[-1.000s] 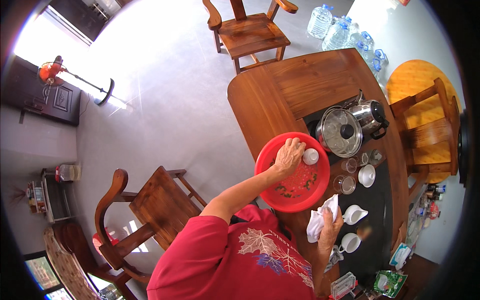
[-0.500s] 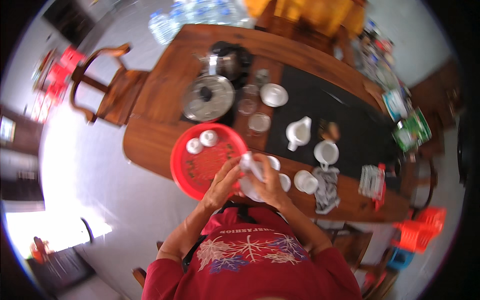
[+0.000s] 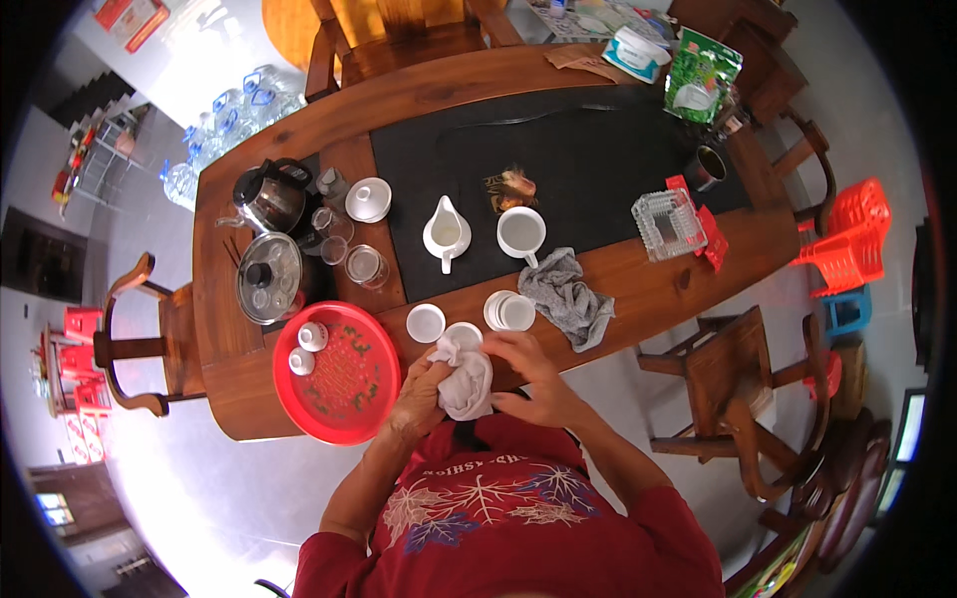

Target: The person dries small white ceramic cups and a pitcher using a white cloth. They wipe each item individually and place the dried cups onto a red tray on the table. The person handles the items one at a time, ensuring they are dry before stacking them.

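At the table's near edge my left hand [image 3: 423, 395] grips a bunched white cloth [image 3: 467, 386]. Whether something is wrapped inside it is hidden. My right hand [image 3: 539, 383] is just right of the cloth, thumb and fingers apart, holding nothing. One small white cup [image 3: 464, 335] stands right behind the cloth, partly covered by it. Another white cup [image 3: 426, 323] is to its left, and a stack of white cups [image 3: 510, 311] to its right. Two more small cups [image 3: 307, 349] sit in the round red tray [image 3: 289, 398] on the left.
A grey cloth [image 3: 568, 300], white handled cup [image 3: 521, 234] and white pitcher [image 3: 447, 235] lie beyond my hands. Farther left are a lidded glass-topped pot [image 3: 270, 279], a kettle [image 3: 269, 197], glass jars and a white lidded bowl [image 3: 369, 200]. A glass ashtray [image 3: 669, 225] stands right.
The view has swung, shifting the table's contents leftward and the right side further into sight. My right hand has come away from the white cloth; my left hand still holds it.
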{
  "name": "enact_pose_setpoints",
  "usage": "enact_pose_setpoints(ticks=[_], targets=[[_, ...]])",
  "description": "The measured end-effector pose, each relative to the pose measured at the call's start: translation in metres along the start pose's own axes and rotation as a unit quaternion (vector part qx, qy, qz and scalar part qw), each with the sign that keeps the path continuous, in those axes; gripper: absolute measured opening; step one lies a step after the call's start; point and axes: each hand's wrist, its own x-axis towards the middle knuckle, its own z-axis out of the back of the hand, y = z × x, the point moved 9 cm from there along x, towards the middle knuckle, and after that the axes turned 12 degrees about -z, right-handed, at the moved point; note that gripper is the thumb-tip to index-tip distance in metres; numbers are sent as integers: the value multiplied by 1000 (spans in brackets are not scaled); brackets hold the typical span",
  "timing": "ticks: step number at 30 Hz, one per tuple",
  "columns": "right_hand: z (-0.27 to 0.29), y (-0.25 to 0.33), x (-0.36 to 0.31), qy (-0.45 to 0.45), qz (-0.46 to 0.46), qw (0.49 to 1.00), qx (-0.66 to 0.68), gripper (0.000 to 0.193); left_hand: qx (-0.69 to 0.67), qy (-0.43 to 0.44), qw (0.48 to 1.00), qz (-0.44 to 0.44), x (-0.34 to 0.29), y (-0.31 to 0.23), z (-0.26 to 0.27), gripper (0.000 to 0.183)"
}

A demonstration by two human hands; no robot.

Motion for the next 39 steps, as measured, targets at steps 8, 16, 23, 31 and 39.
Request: enact_pose_setpoints(ticks=[8,16,23,31,39], targets=[[-29,-259,-179,-47,-430,899,-72,27,21,43,995,89,-20,1,11,23],[-256,-414,-352,225,-534,752,-314,48,39,-7,993,112,-46,-11,53,31],[-321,-390,-388,140,-586,757,-254,50,119,23,979,165,-51,22,54,22],[-359,-382,-383,93,-616,757,-196,51,137,130,955,230,-51,68,27,25],[-372,-383,-380,71,-625,760,-167,53,146,153,935,286,-56,111,13,24]])
